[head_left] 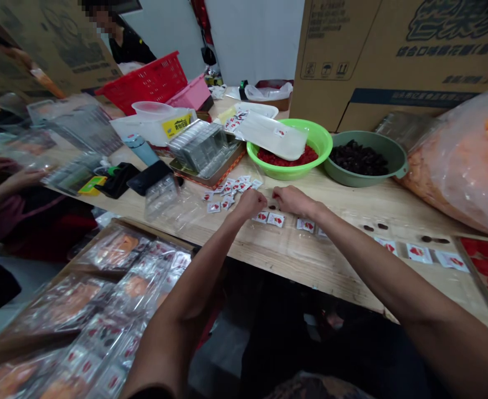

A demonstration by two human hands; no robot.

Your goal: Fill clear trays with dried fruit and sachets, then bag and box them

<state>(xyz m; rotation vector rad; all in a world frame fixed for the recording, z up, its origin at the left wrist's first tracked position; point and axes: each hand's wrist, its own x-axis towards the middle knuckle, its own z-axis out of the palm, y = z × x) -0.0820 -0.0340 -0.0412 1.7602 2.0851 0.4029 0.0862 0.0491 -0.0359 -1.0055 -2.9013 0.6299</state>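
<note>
Over the wooden table, my left hand (251, 203) is closed, its fingers pressed together just above white-and-red sachets (276, 220); what it holds, if anything, is too small to name. Close to its right, my right hand (290, 200) is also closed, fingertips down beside a small dark piece (272, 207). Whatever is between those fingertips cannot be made out. A loose pile of sachets (235, 187) lies left of my left hand. More sachets (419, 252) and dark pieces (383, 226) lie in clear plastic trays along the table to the right.
Behind my hands stand a green bowl (287, 172) of red pieces with a white tray across it, and a grey-green bowl (362, 177) of dark pieces. A large bag (447, 177) is at right. Packed goods fill a carton (114, 299) at lower left. Other people work at left.
</note>
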